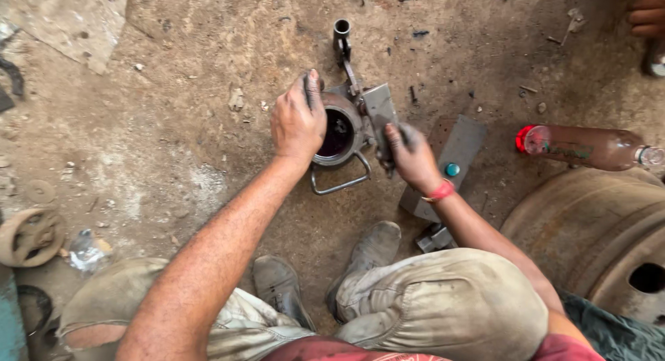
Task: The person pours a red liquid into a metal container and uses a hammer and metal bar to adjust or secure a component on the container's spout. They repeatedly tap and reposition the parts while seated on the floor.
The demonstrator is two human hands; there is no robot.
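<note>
On the dirt floor just ahead of the boots, the left hand [298, 118] clamps the rim of a round metal housing [337, 134], while the right hand [410, 156] grips its flat plate [380, 111], which runs lengthwise away from the person.

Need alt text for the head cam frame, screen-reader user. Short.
Seen from above, a crouching person's left hand grips the rim of a round metal housing on a dirt floor while the right hand holds a flat metal plate beside it. A bottle and rusty wheel rim lie right.
</note>
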